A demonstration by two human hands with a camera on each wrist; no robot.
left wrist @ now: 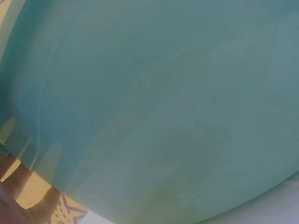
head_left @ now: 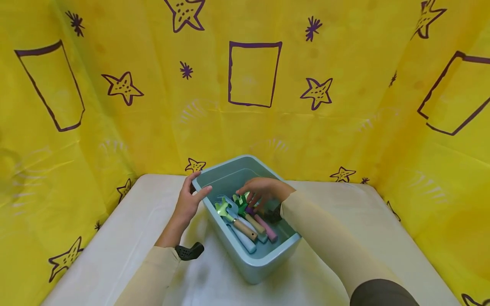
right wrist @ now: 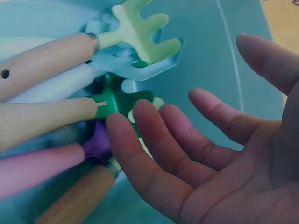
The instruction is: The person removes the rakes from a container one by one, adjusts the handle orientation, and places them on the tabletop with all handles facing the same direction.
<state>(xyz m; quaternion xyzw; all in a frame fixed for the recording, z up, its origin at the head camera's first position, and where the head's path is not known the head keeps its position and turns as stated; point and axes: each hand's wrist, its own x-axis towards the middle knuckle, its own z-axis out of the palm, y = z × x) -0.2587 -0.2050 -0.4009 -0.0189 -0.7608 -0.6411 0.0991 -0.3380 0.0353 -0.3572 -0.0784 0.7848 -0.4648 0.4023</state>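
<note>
A blue-green plastic bin (head_left: 250,260) holds several small garden tools. My left hand (head_left: 187,204) grips its far left rim, thumb over the edge; in the left wrist view its fingers (left wrist: 42,205) meet the outer wall. Inside the bin, my right hand (head_left: 264,189) reaches over the tool heads with fingers apart, palm showing in the right wrist view. Under its fingertips lie a dark green hand rake (right wrist: 112,105) and a purple-headed tool with a pink handle (right wrist: 42,170). Beside them are a light green rake (right wrist: 140,35) with a wooden handle and a pale blue tool (head_left: 245,240).
The bin stands on a white surface (head_left: 325,212). Yellow fabric walls (head_left: 249,131) printed with starfish and other outlines close in the back and both sides. Another wooden handle (right wrist: 79,196) lies low in the bin.
</note>
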